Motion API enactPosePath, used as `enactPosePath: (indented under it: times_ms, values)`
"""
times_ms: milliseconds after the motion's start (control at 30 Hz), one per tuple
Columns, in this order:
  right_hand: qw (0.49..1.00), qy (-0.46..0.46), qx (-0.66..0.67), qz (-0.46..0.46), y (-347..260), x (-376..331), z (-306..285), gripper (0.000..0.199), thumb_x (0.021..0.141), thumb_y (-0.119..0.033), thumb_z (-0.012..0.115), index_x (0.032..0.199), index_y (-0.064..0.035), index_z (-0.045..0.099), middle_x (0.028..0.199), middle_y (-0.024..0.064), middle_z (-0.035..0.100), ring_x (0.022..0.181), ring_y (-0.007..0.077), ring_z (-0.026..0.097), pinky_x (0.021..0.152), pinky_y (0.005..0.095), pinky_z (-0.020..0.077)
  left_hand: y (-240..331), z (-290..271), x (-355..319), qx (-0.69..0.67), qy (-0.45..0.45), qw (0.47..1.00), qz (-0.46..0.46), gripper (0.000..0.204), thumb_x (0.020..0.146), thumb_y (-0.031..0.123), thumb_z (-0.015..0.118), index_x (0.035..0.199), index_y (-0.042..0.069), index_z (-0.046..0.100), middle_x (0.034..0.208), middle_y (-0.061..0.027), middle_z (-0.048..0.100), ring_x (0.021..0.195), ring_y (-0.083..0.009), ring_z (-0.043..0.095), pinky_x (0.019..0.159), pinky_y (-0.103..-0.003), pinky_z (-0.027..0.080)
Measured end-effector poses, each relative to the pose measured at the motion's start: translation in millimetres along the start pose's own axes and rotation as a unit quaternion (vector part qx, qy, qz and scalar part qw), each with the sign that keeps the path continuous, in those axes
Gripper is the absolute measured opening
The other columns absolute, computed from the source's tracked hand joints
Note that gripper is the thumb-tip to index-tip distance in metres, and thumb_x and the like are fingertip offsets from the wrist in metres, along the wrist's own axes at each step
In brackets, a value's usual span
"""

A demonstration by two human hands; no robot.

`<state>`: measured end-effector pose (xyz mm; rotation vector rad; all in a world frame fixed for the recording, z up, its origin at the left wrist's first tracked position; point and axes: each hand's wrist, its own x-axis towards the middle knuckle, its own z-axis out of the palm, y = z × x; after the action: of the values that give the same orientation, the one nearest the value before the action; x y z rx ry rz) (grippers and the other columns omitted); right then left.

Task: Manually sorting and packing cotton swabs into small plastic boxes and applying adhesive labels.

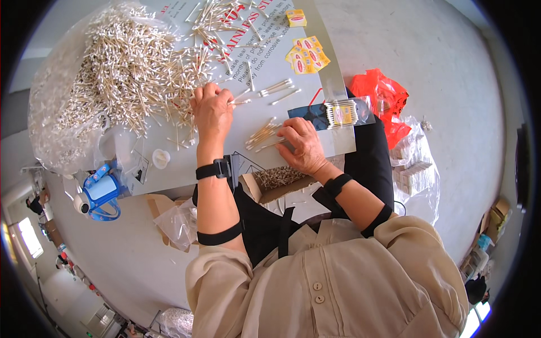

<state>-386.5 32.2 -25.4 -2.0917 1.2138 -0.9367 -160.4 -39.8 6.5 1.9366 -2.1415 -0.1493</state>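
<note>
A big heap of cotton swabs point(127, 62) with pale sticks and white tips spreads over the left of the table. At its right edge, my left hand point(213, 112) is closed with bent fingers, and a couple of swab ends poke out beside the fingertips. My right hand point(301, 145) curls low over the table, its fingers on a single swab point(269, 145). Just left of it lies a small bundle of swabs point(262, 132). Another small group point(276, 88) rests farther off, between the hands. A clear packet of swabs point(341, 113) with a yellow label sits beyond my right hand.
Yellow labels point(307, 56) lie at the table's far right. A blue bottle point(101, 188) stands by the left edge. Below the table's near edge is a cardboard box of swabs point(279, 177). A red plastic bag point(380, 101) and clear bag of packs point(414, 169) are at right.
</note>
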Motion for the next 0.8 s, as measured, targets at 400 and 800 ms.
enactPosePath:
  times_ms: [400, 800]
  values:
    - [1.0, 0.008, -0.005, -0.01, 0.8, 0.2, 1.6, 0.024, 0.071, -0.012, 0.07, 0.092, -0.0072, 0.059, 0.098, 0.01, 0.055, 0.092, 0.0298, 0.054, 0.081, 0.0398, 0.043, 20.2, 7.9, -40.1, -0.103, -0.012, 0.994, 0.018, 0.016, 0.067, 0.006, 0.078, 0.077, 0.009, 0.066, 0.091, -0.0037, 0.058, 0.094, -0.0261, 0.051, 0.084, -0.04, 0.04]
    - [1.0, 0.007, -0.002, -0.005, 2.0, -0.5, 0.7, 0.024, 0.071, -0.012, 0.072, 0.091, -0.008, 0.059, 0.098, 0.0099, 0.055, 0.091, 0.0307, 0.055, 0.079, 0.0408, 0.0433, 23.3, 4.6, -43.2, -0.121, 0.001, 0.99, -0.071, 0.016, 0.07, 0.002, 0.074, 0.079, 0.006, 0.062, 0.087, -0.0084, 0.058, 0.088, -0.0312, 0.055, 0.077, -0.042, 0.046]
